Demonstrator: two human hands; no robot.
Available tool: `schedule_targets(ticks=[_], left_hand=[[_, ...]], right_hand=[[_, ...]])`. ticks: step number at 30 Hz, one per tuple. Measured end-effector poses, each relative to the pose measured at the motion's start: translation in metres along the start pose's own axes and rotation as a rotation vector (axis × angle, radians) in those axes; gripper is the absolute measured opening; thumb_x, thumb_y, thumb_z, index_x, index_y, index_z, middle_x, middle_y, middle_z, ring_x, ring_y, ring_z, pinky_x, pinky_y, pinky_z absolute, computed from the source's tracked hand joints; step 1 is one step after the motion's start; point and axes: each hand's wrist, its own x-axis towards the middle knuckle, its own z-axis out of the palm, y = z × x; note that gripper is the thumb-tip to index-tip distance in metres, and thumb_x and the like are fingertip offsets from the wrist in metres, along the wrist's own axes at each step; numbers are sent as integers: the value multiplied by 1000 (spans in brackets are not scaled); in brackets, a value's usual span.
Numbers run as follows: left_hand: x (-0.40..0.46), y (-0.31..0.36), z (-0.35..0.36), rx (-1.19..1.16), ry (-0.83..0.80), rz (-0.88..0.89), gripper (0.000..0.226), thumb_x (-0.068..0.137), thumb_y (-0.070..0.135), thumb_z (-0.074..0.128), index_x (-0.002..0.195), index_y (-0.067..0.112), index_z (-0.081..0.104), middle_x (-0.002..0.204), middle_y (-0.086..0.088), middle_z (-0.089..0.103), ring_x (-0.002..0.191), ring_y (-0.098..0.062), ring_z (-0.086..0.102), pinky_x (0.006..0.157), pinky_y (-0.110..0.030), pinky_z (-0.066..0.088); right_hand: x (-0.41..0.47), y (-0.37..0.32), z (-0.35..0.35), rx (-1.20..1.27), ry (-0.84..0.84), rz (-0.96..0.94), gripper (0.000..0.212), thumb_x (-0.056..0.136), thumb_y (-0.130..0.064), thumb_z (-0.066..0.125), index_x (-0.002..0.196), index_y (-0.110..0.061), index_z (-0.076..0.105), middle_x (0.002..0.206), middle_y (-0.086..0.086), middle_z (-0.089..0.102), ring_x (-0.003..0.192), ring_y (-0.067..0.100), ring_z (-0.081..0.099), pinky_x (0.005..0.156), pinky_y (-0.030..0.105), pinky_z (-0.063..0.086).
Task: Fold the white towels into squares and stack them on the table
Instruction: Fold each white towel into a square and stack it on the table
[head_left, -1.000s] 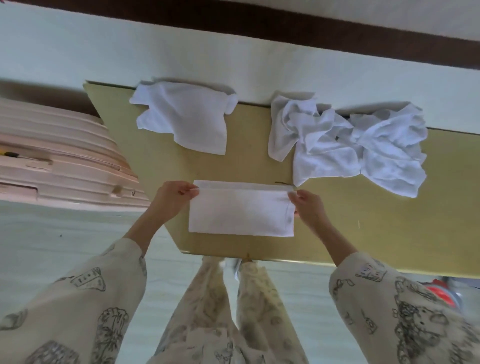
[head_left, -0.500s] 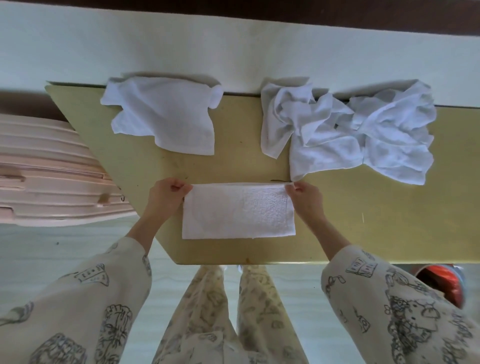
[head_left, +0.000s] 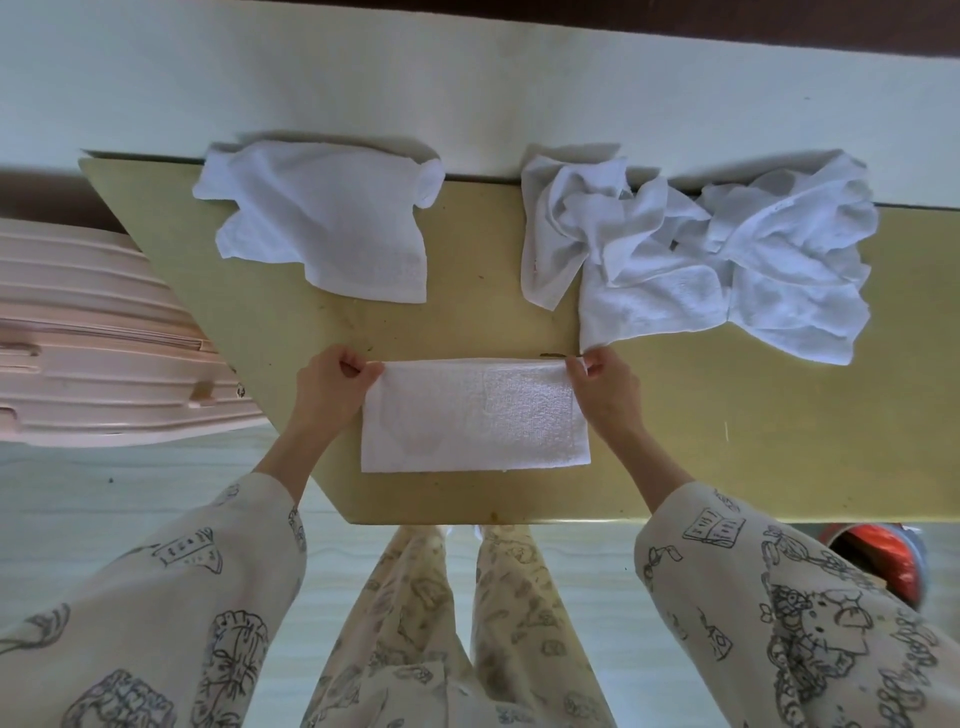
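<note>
Entry: compared with a second ago, the top layer of the towel (head_left: 475, 415) now lies flat, its far edge lined up with the layer beneath; earlier that edge sat short of the one below. The half-fold looks finished, leaving a wide rectangle. My judgement: one more fold, side to side, should give the square.

Left hand (head_left: 324, 395): fingers curled, pinching the far left corner of the towel. Right hand (head_left: 605, 392): likewise pinching the far right corner. Both hands sit at the far edge, one at each end, with the towel stretched between them.

Towel position: flat on the bench (head_left: 727, 415), near my edge, roughly centred in front of me.

Beyond it, at the far left, a loosely laid towel (head_left: 322, 228) lies apart from the one in hand. At the far right, a crumpled pile of towels (head_left: 701, 260); its nearest corner comes close to my right hand. No stack of squares visible yet.
</note>
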Motion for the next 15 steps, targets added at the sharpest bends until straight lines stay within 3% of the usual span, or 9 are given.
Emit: schedule_targets(ticks=[6,8,11,15], left_hand=[[-8,1,-3,255,99,118,30,90,26,53,110,4,48,103,-11,54,93,-28,50,75,-36,38],[-11,5,2,361,184,306,25,90,18,53,109,2,51,103,-15,55,96,-33,50,77,-39,39],[-10,14,23,475,126,623,11,89,13,52,96,7,59,97,-11,58,90,-30,51,79,-38,39],[-8,32,51,428,38,698,9,89,14,56,91,11,63,98,-6,59,95,-28,49,81,-31,31]], right_hand=[[-5,3,0,-69,143,-47,25,92,-28,55,106,-7,57,102,9,62,93,25,58,73,27,37],[-9,1,3,-140,206,-179,24,90,-22,59,107,-6,56,105,13,57,94,27,55,75,31,41],[-11,-7,16,-271,217,-542,16,81,-9,67,95,-4,63,93,14,61,85,32,56,73,39,48],[-7,-19,31,-423,86,-683,13,79,-12,69,92,-9,68,94,8,64,92,31,58,80,40,42]])
